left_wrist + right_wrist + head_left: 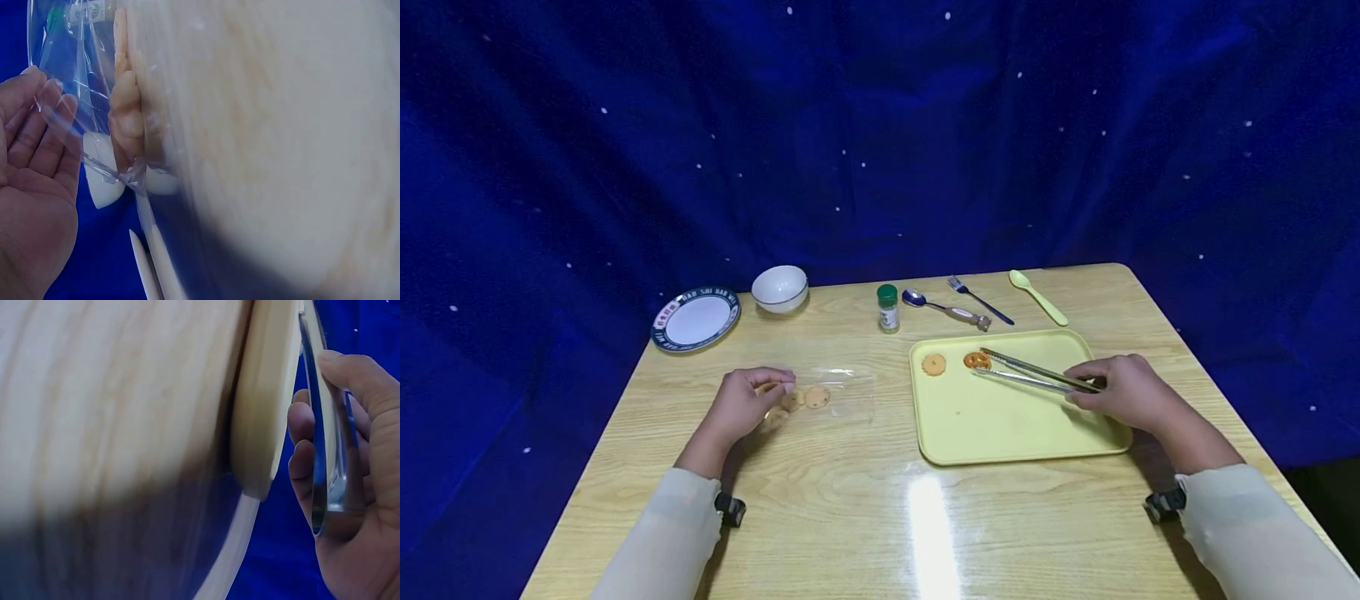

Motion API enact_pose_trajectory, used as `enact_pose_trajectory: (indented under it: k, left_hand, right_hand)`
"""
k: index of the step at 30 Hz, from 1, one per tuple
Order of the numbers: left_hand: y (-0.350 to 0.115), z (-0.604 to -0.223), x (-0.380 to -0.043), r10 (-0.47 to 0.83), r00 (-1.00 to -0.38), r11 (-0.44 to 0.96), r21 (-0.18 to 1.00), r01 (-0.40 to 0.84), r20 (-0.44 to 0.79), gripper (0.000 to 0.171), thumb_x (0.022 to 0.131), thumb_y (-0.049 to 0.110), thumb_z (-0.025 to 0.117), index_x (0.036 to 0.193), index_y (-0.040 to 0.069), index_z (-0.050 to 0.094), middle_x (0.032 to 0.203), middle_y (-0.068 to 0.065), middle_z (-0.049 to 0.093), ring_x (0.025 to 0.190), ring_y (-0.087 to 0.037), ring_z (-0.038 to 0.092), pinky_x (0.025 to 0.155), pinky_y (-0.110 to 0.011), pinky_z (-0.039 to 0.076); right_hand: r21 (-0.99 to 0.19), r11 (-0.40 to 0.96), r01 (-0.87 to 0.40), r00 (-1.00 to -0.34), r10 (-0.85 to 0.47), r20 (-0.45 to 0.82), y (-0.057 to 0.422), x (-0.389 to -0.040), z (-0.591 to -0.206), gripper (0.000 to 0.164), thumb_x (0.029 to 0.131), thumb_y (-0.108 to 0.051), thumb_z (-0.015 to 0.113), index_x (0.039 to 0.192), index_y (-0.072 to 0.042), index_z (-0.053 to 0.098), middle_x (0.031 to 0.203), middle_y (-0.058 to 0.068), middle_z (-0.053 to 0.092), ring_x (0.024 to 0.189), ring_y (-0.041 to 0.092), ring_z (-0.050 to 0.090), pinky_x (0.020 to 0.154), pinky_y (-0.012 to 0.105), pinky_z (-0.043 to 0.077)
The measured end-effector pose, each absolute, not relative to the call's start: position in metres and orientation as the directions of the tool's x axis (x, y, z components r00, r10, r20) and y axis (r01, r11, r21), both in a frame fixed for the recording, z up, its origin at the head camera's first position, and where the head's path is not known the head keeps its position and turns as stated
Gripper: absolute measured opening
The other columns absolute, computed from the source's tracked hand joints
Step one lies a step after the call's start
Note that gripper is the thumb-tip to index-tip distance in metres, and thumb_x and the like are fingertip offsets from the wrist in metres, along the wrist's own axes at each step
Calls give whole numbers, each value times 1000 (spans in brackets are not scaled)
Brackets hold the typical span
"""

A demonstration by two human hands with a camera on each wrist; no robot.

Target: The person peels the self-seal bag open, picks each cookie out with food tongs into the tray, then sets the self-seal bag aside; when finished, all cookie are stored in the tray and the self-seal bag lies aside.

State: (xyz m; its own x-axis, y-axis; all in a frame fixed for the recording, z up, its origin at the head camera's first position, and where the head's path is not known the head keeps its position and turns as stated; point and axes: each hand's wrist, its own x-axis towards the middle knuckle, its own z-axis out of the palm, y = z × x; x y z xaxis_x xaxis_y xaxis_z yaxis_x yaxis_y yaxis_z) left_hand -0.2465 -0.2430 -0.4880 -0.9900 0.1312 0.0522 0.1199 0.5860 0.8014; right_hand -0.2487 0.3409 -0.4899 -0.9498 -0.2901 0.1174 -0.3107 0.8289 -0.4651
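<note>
My left hand (739,408) pinches the edge of a clear plastic bag (852,390) between thumb and fingers. Several round crackers (817,397) lie inside the bag, which rests on the table at the left. In the left wrist view the bag's film (59,125) stretches up from the fingertips. Over at the right, my right hand (1123,393) grips metal tongs (1037,372) near their closed end. The tong tips reach a small brown pretzel (976,360) on the yellow tray (1000,437). A scalloped round cracker (933,364) sits left of the pretzel.
Behind the tray lie a metal spoon (951,312), a fork (983,302) and a pale yellow spoon (1039,298). A green-capped shaker (888,309) stands beside them. A white bowl (780,290) and a dark-rimmed plate (702,318) are at the back left.
</note>
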Motion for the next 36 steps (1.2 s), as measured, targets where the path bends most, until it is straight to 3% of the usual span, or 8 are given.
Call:
enact_pose_trajectory:
  k: [7,11,17,22,30,36]
  left_hand:
    - [-243,-491,-247,142,-985,597,786,161,94,19,97,16,71,112,5,78,122,-11,74,123,-33,65,116,-54,43]
    - [-243,-491,-247,137,-987,587,796,148,82,20,97,15,71,112,4,78,123,-12,74,125,-34,64,117,-54,42]
    - [-241,-490,-246,137,-989,589,798,130,60,22,98,18,71,113,4,77,125,-11,73,126,-34,63,117,-55,41]
    - [-242,-489,-246,137,-988,595,791,140,72,20,98,17,70,112,5,78,123,-11,74,124,-33,65,117,-54,41]
    - [-241,-490,-245,145,-985,588,792,165,98,17,97,14,71,110,6,79,123,-13,74,122,-35,65,116,-55,43]
    - [-239,-490,-244,151,-984,580,798,164,93,18,97,12,70,111,4,78,124,-14,73,123,-35,65,115,-55,44]
  right_hand:
    - [-491,796,-354,-934,-324,148,317,-249,-478,29,85,-25,85,112,-17,80,80,-4,74,67,8,54,56,22,45]
    - [-504,741,-443,-890,-431,149,284,-252,-470,27,85,-21,84,111,-20,80,88,-7,76,66,5,54,55,22,46]
    - [-436,693,-575,-808,-564,169,237,-257,-471,24,87,-23,82,110,-23,80,106,-8,78,83,3,66,73,27,56]
    - [-417,645,-641,-752,-637,170,211,-263,-473,24,87,-24,82,110,-20,80,104,-6,78,81,4,66,74,28,57]
    - [-407,640,-651,-737,-661,141,189,-271,-477,24,87,-27,81,110,-22,80,99,-8,77,87,5,67,81,31,59]
    - [-440,640,-630,-738,-669,84,171,-276,-477,24,88,-27,80,111,-19,80,97,-5,78,69,3,56,73,27,53]
